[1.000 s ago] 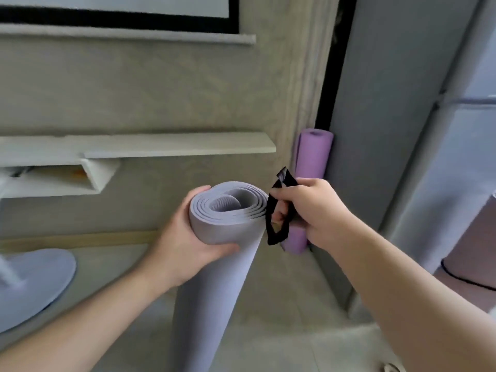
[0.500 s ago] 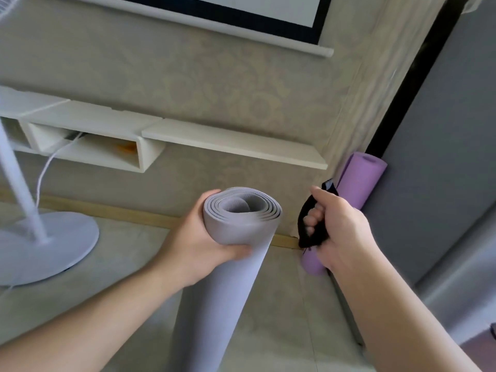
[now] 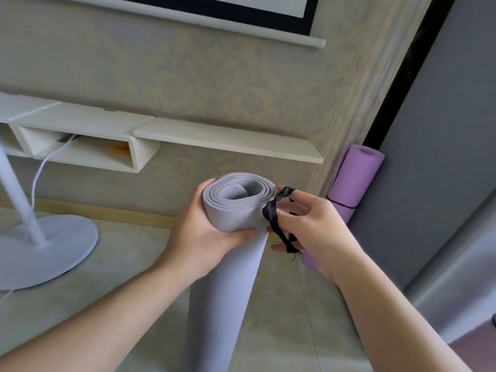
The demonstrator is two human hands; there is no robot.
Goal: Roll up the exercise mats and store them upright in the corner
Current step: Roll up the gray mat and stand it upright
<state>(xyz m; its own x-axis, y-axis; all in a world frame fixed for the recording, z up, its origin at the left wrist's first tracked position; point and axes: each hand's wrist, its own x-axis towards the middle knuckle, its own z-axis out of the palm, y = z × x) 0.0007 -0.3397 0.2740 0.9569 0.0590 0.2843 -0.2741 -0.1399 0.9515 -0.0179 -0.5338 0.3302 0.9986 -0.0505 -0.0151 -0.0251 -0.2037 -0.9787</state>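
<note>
A rolled grey exercise mat stands upright in front of me, its spiral top end facing the camera. My left hand grips it just below the top, thumb across the front. A black strap loop is stretched over the spread fingers of my right hand, right beside the mat's top edge. A rolled purple mat stands upright in the corner behind my right hand, with a dark band around it.
A white wall shelf with an open cubby runs along the wallpapered wall. A white fan stand with a round base and cable sits at the left. A grey panel forms the right side of the corner.
My right hand has opened from a fist around the black strap, spread the loop over its fingers and brought it against the grey mat's top. The view came closer.
</note>
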